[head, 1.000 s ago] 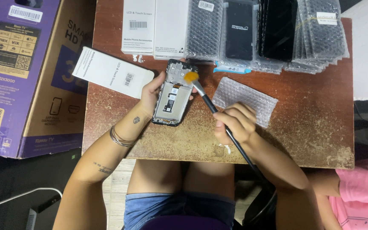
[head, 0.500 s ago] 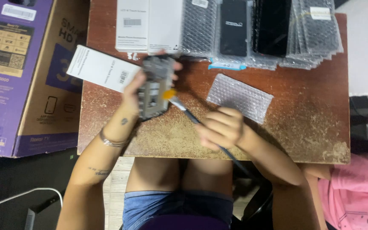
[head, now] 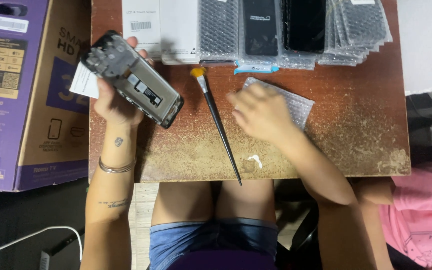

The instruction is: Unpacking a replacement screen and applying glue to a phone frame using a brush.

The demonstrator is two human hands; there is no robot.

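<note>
**Opened phone held diagonal in your left hand; brush lying free on the tabletop**

Your left hand (head: 118, 102) holds the opened phone body (head: 132, 79) raised over the upper left of the wooden tabletop (head: 356, 125). The phone's long axis runs diagonally, from upper left to lower right. Its open side, showing internal parts, faces the camera. The end with the denser cluster of parts points to the upper left corner; the plainer end points down and right, toward the middle of the tabletop.

Your left grip is closed around the phone from behind and below. The palm sits under the lower-left long edge, and one fingertip shows above the upper edge. Most of the phone projects up and to the right of the palm.

The paintbrush (head: 218, 125) lies flat on the tabletop, touched by neither hand. Its orange bristles point away from you, toward the packages; its dark handle tip overhangs the near edge.

Your right hand (head: 258, 111) rests palm down on a bubble-wrap pouch (head: 296, 105), just right of the brush. The fingers are loosely spread, holding nothing that you can see.

A row of bubble-wrapped screens (head: 276, 30) and white boxes (head: 161, 27) lines the far edge. A purple carton (head: 21, 90) stands left of the tabletop.
</note>
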